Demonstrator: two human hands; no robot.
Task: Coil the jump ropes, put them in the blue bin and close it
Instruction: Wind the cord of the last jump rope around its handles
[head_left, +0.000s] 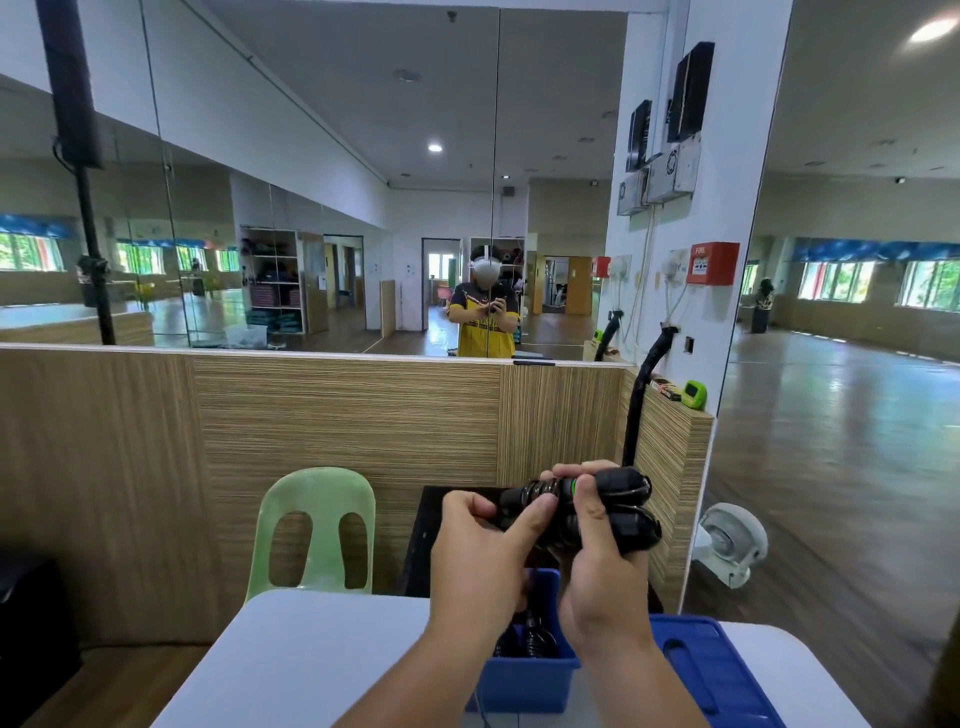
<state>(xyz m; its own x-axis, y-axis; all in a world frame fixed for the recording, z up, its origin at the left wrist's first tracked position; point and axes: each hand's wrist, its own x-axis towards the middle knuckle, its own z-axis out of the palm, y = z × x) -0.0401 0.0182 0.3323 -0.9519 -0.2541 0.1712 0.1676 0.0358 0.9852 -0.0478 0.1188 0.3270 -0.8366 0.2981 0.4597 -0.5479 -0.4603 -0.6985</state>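
While the blue bin (524, 680) stands open on the white table (311, 660), the jump rope (618, 499) is held above it, its handles lying crosswise with thick ends pointing right. The left hand (480, 551) pinches its coils and the right hand (597, 566) clasps the handles.

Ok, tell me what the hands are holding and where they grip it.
Both hold one black jump rope. The right hand wraps round the two handles; the left hand pinches the wound cord at the bundle's left end.
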